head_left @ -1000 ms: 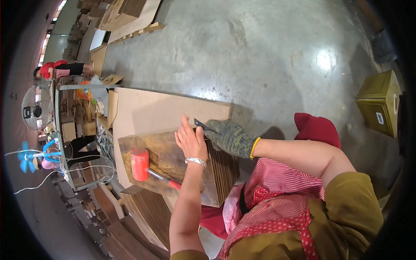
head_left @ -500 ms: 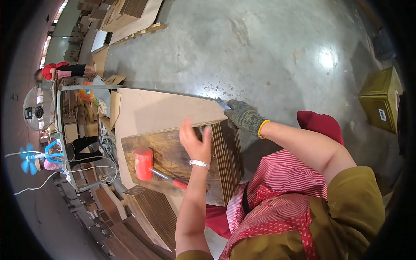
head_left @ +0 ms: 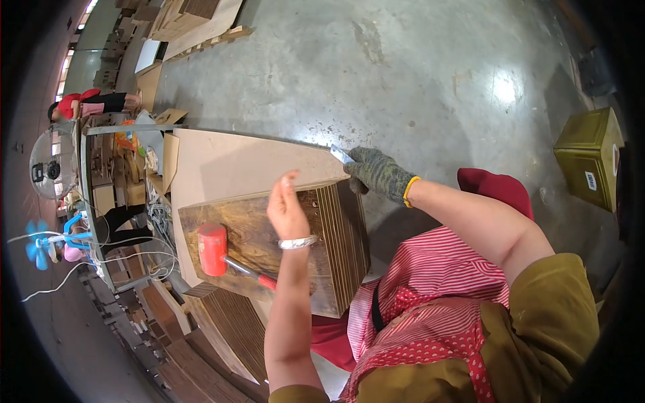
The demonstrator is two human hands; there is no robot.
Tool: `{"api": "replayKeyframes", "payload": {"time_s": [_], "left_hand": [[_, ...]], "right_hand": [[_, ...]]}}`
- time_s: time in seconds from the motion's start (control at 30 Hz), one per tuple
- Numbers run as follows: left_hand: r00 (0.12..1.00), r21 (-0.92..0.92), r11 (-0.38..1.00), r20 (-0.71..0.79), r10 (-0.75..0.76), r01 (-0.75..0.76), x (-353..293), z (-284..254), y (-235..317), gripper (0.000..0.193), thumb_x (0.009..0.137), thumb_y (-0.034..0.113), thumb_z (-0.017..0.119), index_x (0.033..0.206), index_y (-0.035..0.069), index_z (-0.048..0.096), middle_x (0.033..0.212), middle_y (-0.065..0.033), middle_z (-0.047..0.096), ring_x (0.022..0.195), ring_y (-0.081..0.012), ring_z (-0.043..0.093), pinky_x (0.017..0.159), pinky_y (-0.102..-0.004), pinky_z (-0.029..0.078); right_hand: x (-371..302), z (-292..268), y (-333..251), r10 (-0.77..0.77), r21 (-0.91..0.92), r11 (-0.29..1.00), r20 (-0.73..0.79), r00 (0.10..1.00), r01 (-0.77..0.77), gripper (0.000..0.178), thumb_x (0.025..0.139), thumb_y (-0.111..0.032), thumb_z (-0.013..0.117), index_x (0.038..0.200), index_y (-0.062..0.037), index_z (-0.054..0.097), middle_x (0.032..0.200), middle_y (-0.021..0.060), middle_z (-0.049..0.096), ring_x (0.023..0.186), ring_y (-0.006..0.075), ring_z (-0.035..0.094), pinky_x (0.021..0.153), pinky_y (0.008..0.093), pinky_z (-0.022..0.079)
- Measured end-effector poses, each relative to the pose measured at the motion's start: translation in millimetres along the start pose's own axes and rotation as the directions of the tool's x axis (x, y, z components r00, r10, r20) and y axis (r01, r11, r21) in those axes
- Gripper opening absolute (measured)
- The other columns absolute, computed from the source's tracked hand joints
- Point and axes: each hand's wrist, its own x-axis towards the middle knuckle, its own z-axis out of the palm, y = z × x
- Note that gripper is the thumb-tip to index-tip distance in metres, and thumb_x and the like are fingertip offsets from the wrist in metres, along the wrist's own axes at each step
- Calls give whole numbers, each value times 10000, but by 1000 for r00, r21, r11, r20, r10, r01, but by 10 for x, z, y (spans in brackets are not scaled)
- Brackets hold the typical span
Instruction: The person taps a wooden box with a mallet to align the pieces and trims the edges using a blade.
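Observation:
My left hand, bare and wearing a bracelet, is lifted over a stack of brown wood-grain boards. Its fingers are drawn together near the thumb; anything between them is too small to make out. My right hand, in a grey-green knit glove, grips a flat-bladed scraper; its handle is hidden in the fist. The blade points left, near the edge of the pale board. On top of the stack lies a mallet with a red head and red grip, its handle end partly behind my left forearm.
Another stack of boards stands nearer on the left. Beyond it are a metal-framed rack, loose white cables, a blue fan and a grey fan. Someone in red is far left. An olive-coloured tin sits on the floor at right.
My left hand has risen slightly leftward off the stack's far corner, its spread thumb and fingers coming together. My right hand, still gripping the scraper, has shifted slightly. The view has shifted a little.

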Motion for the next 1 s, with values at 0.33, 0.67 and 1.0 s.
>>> {"api": "replayKeyframes", "payload": {"time_s": [0.33, 0.67, 1.0], "left_hand": [[999, 575, 818, 44, -18, -10, -310, -180, -380, 563, 922, 396, 369, 1376, 70, 295, 1459, -102, 237, 1358, -319, 163, 1074, -503, 118], [948, 467, 827, 201, 247, -314, -284, -198, -234, 451, 842, 172, 492, 1276, 60, 441, 1354, -95, 420, 1286, -309, 323, 1059, -435, 205], [944, 447, 837, 240, 227, -315, -239, -221, -231, 422, 889, 222, 387, 1242, -1, 447, 1298, -167, 454, 1273, -371, 332, 1058, -453, 223]], "right_hand": [[-169, 192, 32, -76, 21, 997, 124, 989, 74, 283, 940, -251, 406, 938, -10, 553, 618, 84, 547, 513, 165, 567, 586, 300, 470], [405, 141, 621, 7, 957, 244, 157, 988, -154, 150, 902, -194, 522, 913, -49, 560, 707, 77, 616, 576, 198, 601, 587, 375, 558], [744, 178, 1122, 190, 964, 265, -62, 980, 9, 194, 903, -186, 536, 1004, -24, 567, 960, 132, 639, 902, 249, 638, 755, 378, 565]]}}
